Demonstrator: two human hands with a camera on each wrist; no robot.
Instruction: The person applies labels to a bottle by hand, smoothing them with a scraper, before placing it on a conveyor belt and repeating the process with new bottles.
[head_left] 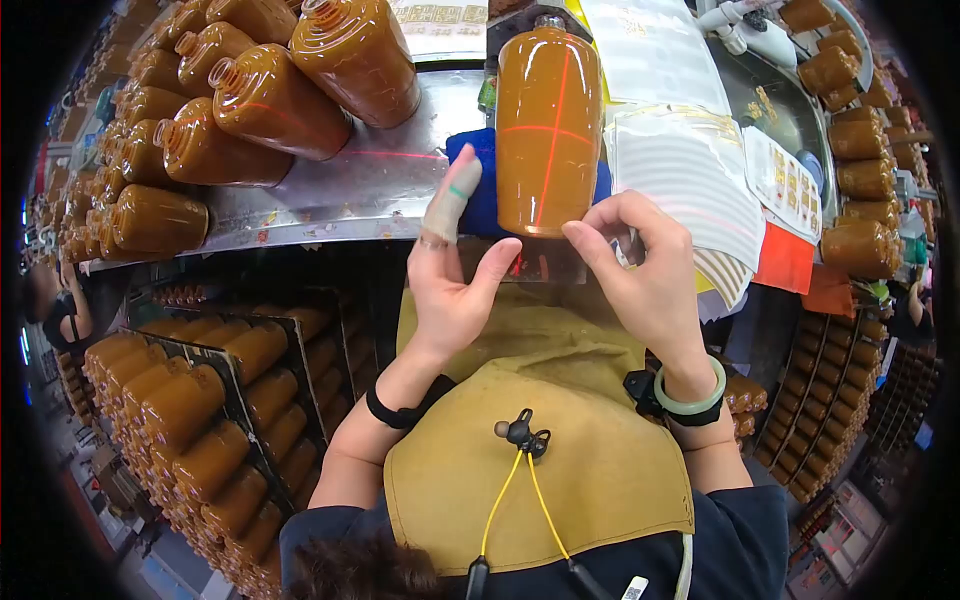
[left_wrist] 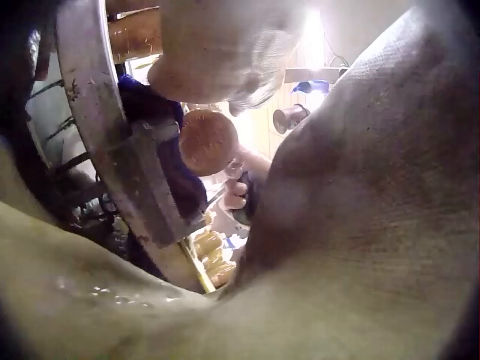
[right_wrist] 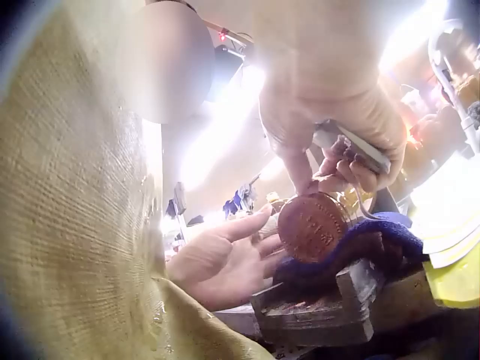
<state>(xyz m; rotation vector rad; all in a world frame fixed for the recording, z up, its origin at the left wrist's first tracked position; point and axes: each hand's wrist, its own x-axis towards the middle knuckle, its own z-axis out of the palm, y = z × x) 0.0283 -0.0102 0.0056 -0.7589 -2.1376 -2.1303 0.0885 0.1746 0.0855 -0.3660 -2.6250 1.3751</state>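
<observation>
A glossy amber-brown bottle (head_left: 548, 130) lies on a blue cloth (head_left: 472, 165), neck pointing away, with a red laser cross over its side. Its round base (right_wrist: 313, 226) faces me in the right wrist view. To the bottle's left is my left hand (head_left: 450, 270), fingers extended and thumb apart, with pale covers on some fingers. My right hand (head_left: 645, 265) is at the bottle's lower right corner, thumb and forefinger tips right at the base edge. Its other fingers curl round a small flat grey tool (right_wrist: 360, 150), mostly hidden in the palm.
More brown bottles (head_left: 280, 105) lie on the metal bench (head_left: 390, 190) at left. Stacked white sheets (head_left: 680, 190) and a gold label sheet (head_left: 785, 175) sit at right. Racks of bottles (head_left: 190, 400) stand below left. A metal block (right_wrist: 322, 307) is under the cloth.
</observation>
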